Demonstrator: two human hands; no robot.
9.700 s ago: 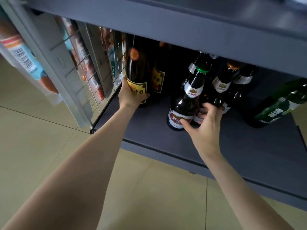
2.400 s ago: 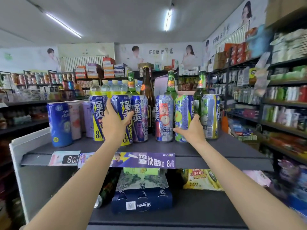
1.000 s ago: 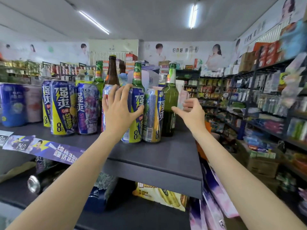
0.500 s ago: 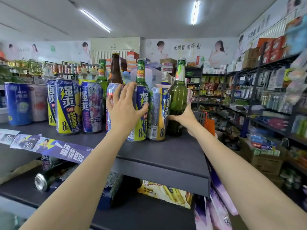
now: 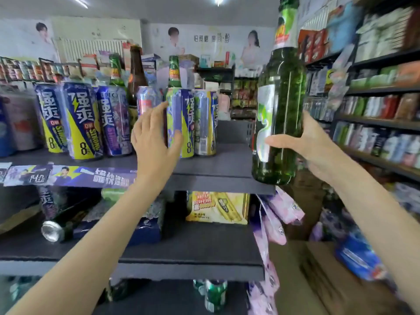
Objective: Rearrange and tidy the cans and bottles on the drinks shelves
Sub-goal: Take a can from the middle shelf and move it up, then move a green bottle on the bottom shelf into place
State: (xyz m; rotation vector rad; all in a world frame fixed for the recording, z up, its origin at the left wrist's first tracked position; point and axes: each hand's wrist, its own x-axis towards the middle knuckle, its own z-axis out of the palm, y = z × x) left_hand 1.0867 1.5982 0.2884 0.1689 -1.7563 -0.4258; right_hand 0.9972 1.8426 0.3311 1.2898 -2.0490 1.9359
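Note:
My right hand (image 5: 311, 144) grips a tall green glass bottle (image 5: 281, 105) around its lower body and holds it in the air, off the right end of the top shelf (image 5: 227, 164). My left hand (image 5: 154, 137) is open, its straight fingers against a yellow and purple can (image 5: 180, 123) and a pink can (image 5: 145, 101) behind it. A silver-green can (image 5: 205, 123) stands right of the yellow one. More tall cans (image 5: 79, 119) line the shelf to the left. Two green bottles (image 5: 174, 72) and a brown bottle (image 5: 136, 69) stand behind the cans.
On the lower shelf (image 5: 181, 267) lie a can on its side (image 5: 56, 226), a dark blue carton (image 5: 145, 230) and a yellow pack (image 5: 218, 208). Pink packets (image 5: 275, 221) hang off the shelf's right end. Stocked shelving (image 5: 375, 123) runs along the right.
My right hand has lifted the green bottle off the top shelf and brought it up, right and towards me. My left hand has slipped slightly lower on the cans.

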